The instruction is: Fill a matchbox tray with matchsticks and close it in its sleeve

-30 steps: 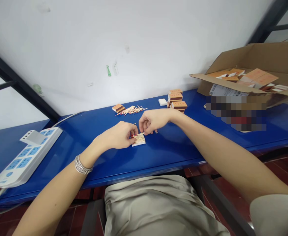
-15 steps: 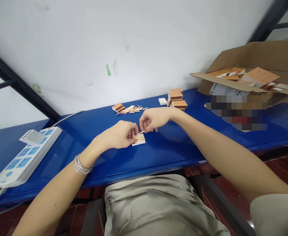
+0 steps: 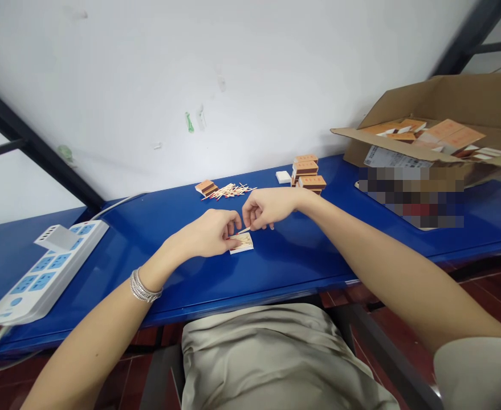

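Observation:
A small white matchbox tray (image 3: 247, 248) holding matches lies on the blue table. My left hand (image 3: 214, 232) is curled over the tray's left end, its thumb on the matches and its fingers at the far side. Just right of it, my right hand (image 3: 272, 206) pinches a single match (image 3: 244, 230), the head end pointing left over the tray's far edge. Beyond my hands a loose heap of red-tipped matches (image 3: 232, 191) is spread beside an orange-brown matchbox (image 3: 206, 188).
Several matchboxes (image 3: 305, 169) are stacked behind my right wrist, with a white tray-like piece (image 3: 282, 177) beside them. An open cardboard box (image 3: 408, 149) of matchboxes stands at the right. A power strip (image 3: 57, 273) lies at the left. A white wall rises behind the table.
My left thumb has shifted slightly over the matches, and more of those in the tray lie flat and show. My right hand keeps its pinch on the match in nearly the same place.

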A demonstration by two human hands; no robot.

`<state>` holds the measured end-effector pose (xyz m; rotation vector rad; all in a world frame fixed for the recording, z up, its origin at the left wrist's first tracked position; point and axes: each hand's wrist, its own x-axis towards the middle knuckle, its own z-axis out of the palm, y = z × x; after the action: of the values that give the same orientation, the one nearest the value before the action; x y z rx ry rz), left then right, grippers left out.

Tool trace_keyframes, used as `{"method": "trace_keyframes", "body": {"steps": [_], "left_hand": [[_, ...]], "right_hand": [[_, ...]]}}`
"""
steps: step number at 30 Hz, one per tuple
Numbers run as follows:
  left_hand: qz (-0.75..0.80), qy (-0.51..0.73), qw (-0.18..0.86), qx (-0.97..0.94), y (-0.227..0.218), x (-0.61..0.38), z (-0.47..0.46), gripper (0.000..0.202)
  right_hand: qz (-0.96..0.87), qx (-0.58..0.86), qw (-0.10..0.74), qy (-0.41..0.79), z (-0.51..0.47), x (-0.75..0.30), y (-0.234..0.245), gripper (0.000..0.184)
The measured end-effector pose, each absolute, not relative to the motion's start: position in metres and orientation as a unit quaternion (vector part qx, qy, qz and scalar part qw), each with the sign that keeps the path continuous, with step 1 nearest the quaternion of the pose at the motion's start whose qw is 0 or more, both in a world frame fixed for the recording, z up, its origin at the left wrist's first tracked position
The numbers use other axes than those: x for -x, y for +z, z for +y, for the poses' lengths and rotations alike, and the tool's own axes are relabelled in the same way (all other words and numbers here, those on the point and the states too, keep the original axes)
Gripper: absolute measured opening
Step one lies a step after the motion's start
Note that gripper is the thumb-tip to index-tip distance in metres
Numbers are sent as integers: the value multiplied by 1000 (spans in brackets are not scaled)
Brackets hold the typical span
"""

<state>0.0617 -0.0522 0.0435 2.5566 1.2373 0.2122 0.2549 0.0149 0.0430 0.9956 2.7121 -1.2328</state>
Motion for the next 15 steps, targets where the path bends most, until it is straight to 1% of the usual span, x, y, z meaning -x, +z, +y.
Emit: {"method": "trace_keyframes", "body": {"steps": [5,9,12,15], "left_hand": [[428,81,159,-886,39,-62,-50,20],[417,86,158,-891,42,-60,-50,33],[417,68,161,-892,46,-57,-51,44],[417,38,160,-894,46,-54,-51,49]], "right_hand": [[858,-316,1,-406,12,-249,40,18],[861,-310,12,-403,12,-249,41,21],[862,-307,20,-403,12,-250,43,23],[867,-302,19,-395,10,-248,43,23]]}}
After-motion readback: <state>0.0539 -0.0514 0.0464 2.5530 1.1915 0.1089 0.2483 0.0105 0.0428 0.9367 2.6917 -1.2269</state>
